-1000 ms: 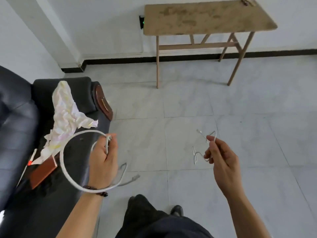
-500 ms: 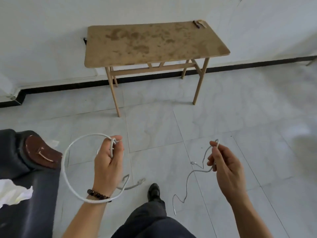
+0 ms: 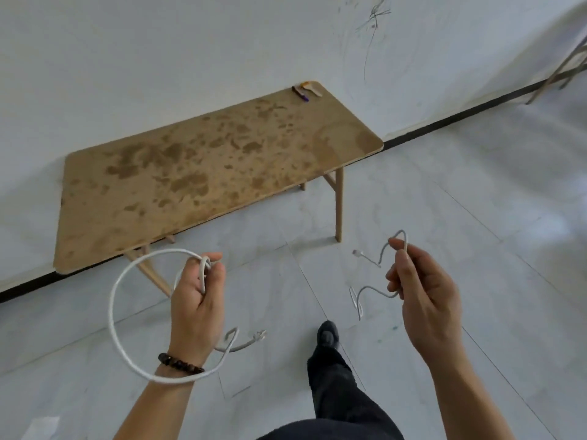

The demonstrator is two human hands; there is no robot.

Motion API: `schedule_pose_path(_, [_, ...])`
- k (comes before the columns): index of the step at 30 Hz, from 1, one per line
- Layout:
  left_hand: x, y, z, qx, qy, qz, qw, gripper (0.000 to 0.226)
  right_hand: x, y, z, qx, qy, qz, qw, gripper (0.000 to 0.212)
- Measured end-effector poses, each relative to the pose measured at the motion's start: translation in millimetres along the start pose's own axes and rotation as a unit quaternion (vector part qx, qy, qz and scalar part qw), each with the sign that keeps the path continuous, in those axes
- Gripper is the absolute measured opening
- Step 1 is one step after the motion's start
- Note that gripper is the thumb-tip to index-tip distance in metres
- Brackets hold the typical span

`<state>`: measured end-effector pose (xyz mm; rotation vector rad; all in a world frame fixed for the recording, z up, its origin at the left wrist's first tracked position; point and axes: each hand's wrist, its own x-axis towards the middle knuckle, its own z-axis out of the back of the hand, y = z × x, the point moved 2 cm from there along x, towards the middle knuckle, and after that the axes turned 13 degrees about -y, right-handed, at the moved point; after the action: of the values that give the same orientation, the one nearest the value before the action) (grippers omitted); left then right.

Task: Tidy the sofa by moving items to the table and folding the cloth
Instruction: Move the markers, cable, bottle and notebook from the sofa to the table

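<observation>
A thick white cable (image 3: pixel 111 300), looped in a wide ring at the lower left of the frame, is gripped by the curled left hand (image 3: pixel 197 296). A thin white cable (image 3: pixel 405 239) at centre right is pinched by the right hand (image 3: pixel 422 296). A stained wooden table (image 3: pixel 222 173) is seen beyond, at upper centre.

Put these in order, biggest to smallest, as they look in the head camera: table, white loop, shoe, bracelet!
1. Table: by far the largest.
2. Loop: next.
3. Shoe and bracelet: they look about alike. The bracelet is nearer the camera, so I won't rank them.
</observation>
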<state>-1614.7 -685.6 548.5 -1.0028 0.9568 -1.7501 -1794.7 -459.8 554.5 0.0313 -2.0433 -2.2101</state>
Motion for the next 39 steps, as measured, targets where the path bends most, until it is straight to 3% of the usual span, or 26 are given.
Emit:
schedule_pose_path(4, [104.1,-26.7,-78.0,-0.003,0.000,-0.049,0.999,0.012,126.8,21.5,-61.8,0.022,0.006,0.040,0.999,0.022])
schedule_pose_path(11, [280.3,-90.3,-191.5,0.003,0.045,-0.091,0.995,0.024,344.5,120.1,-184.7,0.022,0.034,0.202,0.979,0.026])
schedule_pose_path(16, [408.4,-106.0,-275.0,0.043,0.005,-0.159,0.986,0.029,464.0,178.0,-264.3,0.073,0.016,0.312,0.947,0.023])
schedule_pose_path(20, [504.9,-108.4,-346.3,0.024,-0.011,-0.137,0.990,0.032,543.3,195.8,-341.8,0.081,0.025,0.348,0.934,0.025])
schedule_pose_path(25, [604.0,-99.8,-431.0,0.051,0.009,-0.096,0.994,0.039,632.1,172.5,-433.7,0.034,0.057,0.317,0.946,0.027])
schedule_pose_path(31, [662.3,-22.9,-513.5,0.086,0.001,0.059,0.995,0.049,717.9,52.6,-505.8,-0.036,0.116,0.149,0.981,0.025])
schedule_pose_path(34, [663.7,29.5,-545.0,0.112,0.005,0.170,0.979,0.048,754.9,-32.4,-536.1,-0.118,0.167,0.068,0.977,0.024])
schedule_pose_path(37, [651.2,75.6,-568.9,0.134,-0.006,0.249,0.959,0.045,777.0,-106.1,-557.1,-0.189,0.220,-0.017,0.957,0.044])
schedule_pose_path(39, [644.9,92.8,-578.0,0.187,-0.016,0.302,0.935,0.040,788.0,-143.3,-565.9,-0.218,0.255,-0.051,0.941,0.046])
